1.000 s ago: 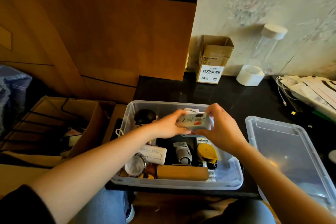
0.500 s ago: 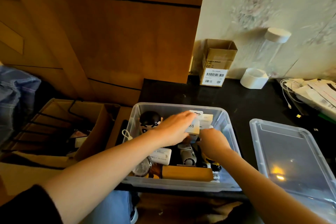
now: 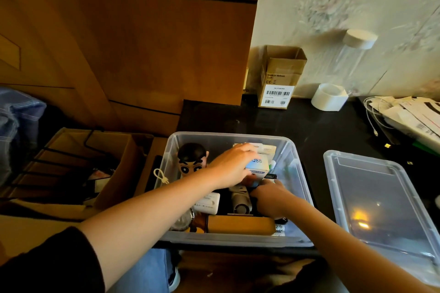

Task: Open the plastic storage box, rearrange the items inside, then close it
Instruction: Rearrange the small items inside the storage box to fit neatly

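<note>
The clear plastic storage box (image 3: 295,166) stands open on the black counter, with its lid (image 3: 381,200) lying to the right. Inside are a cartoon-head figure (image 3: 192,160), a white adapter (image 3: 207,203), a grey cylindrical device (image 3: 240,202), a wooden block (image 3: 240,225) and small cartons at the back. My left hand (image 3: 231,166) is inside the box, holding a small white carton marked "Q88" (image 3: 258,165). My right hand (image 3: 271,195) reaches down among the items just below that carton; its fingertips are hidden and seem to touch a small dark object.
A small open cardboard box (image 3: 281,78), a white tape roll (image 3: 329,97) and a clear jar with a white cap (image 3: 357,40) stand by the wall. Papers and a cable (image 3: 409,114) lie at the right. A cardboard box with a black wire rack (image 3: 78,162) sits left.
Both hands held the small carton above the box a second ago. The left hand has lowered it into the back of the box, and the right hand let go and dropped deeper inside.
</note>
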Motion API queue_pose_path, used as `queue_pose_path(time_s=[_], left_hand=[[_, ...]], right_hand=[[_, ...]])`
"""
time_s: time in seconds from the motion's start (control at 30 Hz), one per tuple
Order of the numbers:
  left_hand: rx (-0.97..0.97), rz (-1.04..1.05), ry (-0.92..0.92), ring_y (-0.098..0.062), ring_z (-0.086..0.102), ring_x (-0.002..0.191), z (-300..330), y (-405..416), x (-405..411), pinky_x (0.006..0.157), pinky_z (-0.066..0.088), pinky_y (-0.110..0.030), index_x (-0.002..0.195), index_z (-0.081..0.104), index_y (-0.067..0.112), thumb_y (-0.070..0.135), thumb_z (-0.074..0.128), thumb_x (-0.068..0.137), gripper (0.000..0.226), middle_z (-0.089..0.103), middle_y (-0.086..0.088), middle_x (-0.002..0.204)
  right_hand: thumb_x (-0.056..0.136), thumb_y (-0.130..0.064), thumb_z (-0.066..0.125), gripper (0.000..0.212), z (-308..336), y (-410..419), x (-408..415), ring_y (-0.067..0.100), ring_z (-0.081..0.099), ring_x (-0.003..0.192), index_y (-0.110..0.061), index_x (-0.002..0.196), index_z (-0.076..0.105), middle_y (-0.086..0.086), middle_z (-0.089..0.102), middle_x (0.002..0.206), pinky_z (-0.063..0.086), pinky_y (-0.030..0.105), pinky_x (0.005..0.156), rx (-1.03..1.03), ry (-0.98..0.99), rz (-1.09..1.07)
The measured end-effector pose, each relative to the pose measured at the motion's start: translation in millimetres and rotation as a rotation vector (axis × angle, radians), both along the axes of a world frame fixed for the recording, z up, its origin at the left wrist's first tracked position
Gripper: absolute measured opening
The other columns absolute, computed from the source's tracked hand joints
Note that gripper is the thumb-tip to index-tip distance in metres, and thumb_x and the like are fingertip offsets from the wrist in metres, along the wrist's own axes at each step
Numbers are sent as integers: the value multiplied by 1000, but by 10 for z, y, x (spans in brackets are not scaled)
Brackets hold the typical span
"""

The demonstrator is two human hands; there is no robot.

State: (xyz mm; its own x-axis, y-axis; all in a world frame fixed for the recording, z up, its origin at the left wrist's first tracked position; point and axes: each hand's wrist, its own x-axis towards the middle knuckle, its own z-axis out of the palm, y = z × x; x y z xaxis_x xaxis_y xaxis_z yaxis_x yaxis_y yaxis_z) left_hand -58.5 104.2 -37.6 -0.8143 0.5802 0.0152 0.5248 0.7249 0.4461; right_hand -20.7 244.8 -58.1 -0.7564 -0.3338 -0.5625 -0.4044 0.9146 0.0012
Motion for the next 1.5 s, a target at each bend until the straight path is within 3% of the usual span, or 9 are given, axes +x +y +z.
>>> queue_pose_path(time_s=[0.13, 0.37, 0.63, 0.83, 0.97, 1.17, 1.37, 1.43, 1.5], left_hand=[[-54, 0, 26, -21, 41, 121, 32, 7, 24, 90, 39, -29, 131, 50, 17, 14, 60, 90, 42, 40, -1, 133], [-161, 45, 111, -24, 55, 109, 47, -31, 56, 70, 45, -26, 134, 40, 21, 15, 63, 86, 53, 40, -3, 131], [-141, 112, 85, -24, 55, 111, 69, -24, 87, 71, 37, -29, 133, 40, 22, 18, 64, 87, 52, 40, -2, 131], [-116, 130, 5, -23, 54, 108, 55, -52, 24, 70, 36, -24, 131, 40, 23, 20, 67, 85, 53, 38, -3, 123], [-131, 197, -97, -27, 50, 114, 34, -15, 47, 92, 40, -48, 126, 40, 29, 24, 67, 84, 50, 34, -1, 126], [85, 312, -154, -22, 45, 120, -41, 42, 125, 86, 22, -24, 125, 48, 28, 25, 67, 86, 43, 34, 1, 131], [198, 582, -487, -16, 63, 92, -56, -40, -25, 89, 48, -23, 103, 49, 17, 37, 67, 85, 32, 61, -6, 115], [278, 615, -669, -11, 68, 80, -59, -24, -59, 87, 49, -18, 108, 60, 17, 34, 62, 89, 25, 67, -6, 116], [410, 662, -832, -20, 69, 93, -64, 9, -87, 78, 56, -24, 122, 58, 11, 28, 61, 91, 35, 64, -10, 122]], right_hand=[[91, -18, 43, 31, 41, 16, 52, 26, 34, 126, -14, 116, 61, 8, 56, 122, 16, 51, 111, 18, -13, 25], [92, -15, 40, 27, 148, 29, 53, 26, 49, 107, -10, 110, 60, 11, 59, 110, 37, 38, 91, -68, -78, -13], [96, -15, 40, 32, 183, -209, -57, 29, 51, 108, -3, 122, 53, 17, 54, 124, 38, 34, 91, -294, -206, -302], [90, -52, 42, 56, 84, -389, -38, 25, 46, 120, -20, 136, 41, 6, 40, 140, 39, 40, 102, -264, -111, -273], [90, -41, 53, 45, 145, -330, -72, 23, 49, 114, -20, 130, 50, 8, 51, 131, 40, 33, 96, -321, -197, -240], [95, -46, 39, 44, 97, -279, 19, 29, 49, 116, -17, 126, 50, 13, 54, 123, 38, 41, 103, -208, -273, -183], [87, -54, 49, 48, 77, -125, 58, 18, 54, 86, -11, 105, 61, 7, 58, 90, 44, 29, 80, -217, -187, -221], [84, -57, 53, 46, 89, -53, 69, 17, 54, 81, -12, 93, 59, 6, 60, 87, 44, 26, 73, -253, -139, -243], [83, -58, 54, 47, 103, 19, 89, 15, 53, 76, -12, 91, 58, 5, 62, 87, 41, 22, 66, -273, -100, -228]])
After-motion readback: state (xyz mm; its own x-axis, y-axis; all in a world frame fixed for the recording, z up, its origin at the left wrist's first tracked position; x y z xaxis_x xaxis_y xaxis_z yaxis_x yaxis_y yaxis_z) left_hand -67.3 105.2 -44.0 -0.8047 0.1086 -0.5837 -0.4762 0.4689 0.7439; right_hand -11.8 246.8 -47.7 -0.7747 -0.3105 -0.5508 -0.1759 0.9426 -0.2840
